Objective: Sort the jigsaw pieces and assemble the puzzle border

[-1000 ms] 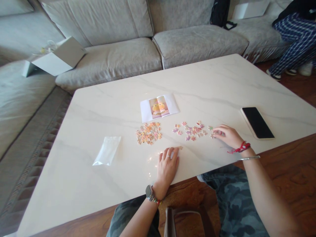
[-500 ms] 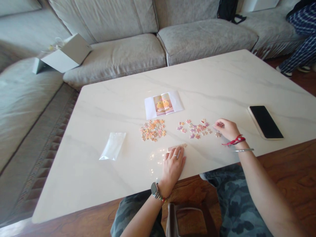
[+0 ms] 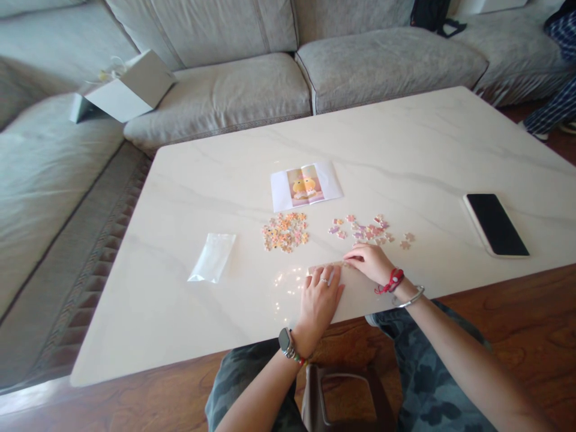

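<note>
My left hand [image 3: 318, 300] lies flat on the white marbled table [image 3: 148, 252]. Its fingertips rest on a short strip of joined jigsaw pieces [image 3: 341, 264], partly covered by the fingers. At the strip's right end, my right hand [image 3: 369, 264] has thumb and fingers pinched together on a jigsaw piece, mostly hidden by the fingertips. Beyond that hand lies a loose spread of pink and purple jigsaw pieces [image 3: 373, 230]. A denser pile of orange and pink pieces [image 3: 285, 233] sits to the left. Behind the pile is a creased picture sheet [image 3: 306, 186] with yellow figures.
A clear plastic bag [image 3: 212, 258] lies on the left of the table, and a phone [image 3: 496, 225] on the right. A grey sofa [image 3: 387, 72] runs behind, bearing a white box [image 3: 130, 87] and a black bag [image 3: 429, 15]. Someone's checked trouser leg [image 3: 553, 108] shows at far right.
My right hand has moved left and nearer, from the loose pieces to the right end of the strip. My left hand stays on the strip. The view has shifted slightly.
</note>
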A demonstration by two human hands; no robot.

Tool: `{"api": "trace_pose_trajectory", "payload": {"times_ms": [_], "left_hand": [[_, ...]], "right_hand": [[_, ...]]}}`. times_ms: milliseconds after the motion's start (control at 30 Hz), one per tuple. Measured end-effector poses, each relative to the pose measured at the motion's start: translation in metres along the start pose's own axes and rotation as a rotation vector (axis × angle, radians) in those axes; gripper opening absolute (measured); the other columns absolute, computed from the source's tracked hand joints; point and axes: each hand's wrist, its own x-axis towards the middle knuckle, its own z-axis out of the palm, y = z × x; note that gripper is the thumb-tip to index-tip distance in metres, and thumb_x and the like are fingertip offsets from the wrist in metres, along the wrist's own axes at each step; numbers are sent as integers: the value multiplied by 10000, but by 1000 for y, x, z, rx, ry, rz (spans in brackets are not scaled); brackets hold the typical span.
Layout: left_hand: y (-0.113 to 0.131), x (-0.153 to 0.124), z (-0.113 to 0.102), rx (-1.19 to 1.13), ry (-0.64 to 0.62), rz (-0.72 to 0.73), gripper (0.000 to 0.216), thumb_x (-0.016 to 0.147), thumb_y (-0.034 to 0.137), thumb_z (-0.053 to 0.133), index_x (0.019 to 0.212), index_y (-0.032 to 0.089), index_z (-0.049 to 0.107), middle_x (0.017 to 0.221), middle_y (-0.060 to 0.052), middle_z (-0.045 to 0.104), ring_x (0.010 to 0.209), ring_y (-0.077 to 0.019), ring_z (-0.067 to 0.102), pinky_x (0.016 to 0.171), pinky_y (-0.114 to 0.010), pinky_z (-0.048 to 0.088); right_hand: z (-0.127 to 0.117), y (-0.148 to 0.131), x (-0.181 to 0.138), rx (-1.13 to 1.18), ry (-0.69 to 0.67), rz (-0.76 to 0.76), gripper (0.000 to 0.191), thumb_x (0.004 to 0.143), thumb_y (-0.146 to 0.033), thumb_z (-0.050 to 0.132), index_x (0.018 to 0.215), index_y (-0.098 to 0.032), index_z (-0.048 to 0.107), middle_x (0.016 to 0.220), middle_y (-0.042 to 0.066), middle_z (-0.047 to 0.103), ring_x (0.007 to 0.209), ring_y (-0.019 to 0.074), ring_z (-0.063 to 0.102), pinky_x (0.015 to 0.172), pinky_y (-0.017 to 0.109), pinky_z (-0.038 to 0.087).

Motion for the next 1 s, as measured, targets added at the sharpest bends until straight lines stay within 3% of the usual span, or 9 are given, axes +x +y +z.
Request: {"api": "trace_pose_trajectory", "payload": {"times_ms": [433,767,900,1000], "left_hand": [[-1,0,2,-4,-23,1,381,848,290,457,1222,228,415,1117,-61,524,995,-209,472,800,-347,422],[0,1,3,9,-42,3,397,847,300,459,1237,261,400,1099,-44,525,978,-219,459,791,-356,413],[1,1,2,0,-36,0,391,845,308,461,1231,275,409,1069,-40,530,947,-217,468,797,-362,408],[0,2,2,-21,-26,-7,412,841,298,468,1245,277,392,1059,-43,535,942,-220,474,796,-365,409]], "right_hand": [[9,-10,0,-48,69,66,127,690,-82,580,653,-172,662,650,21,615,576,114,542,598,241,454],[11,-7,4,65,58,158,79,650,-101,600,601,-160,617,620,14,609,552,106,538,577,233,439],[-3,0,1,265,73,234,110,728,-221,537,728,-164,631,635,14,630,501,106,533,502,231,429],[-27,16,-6,323,204,286,227,758,-344,501,813,-167,632,692,30,651,485,114,531,450,236,414]]}}
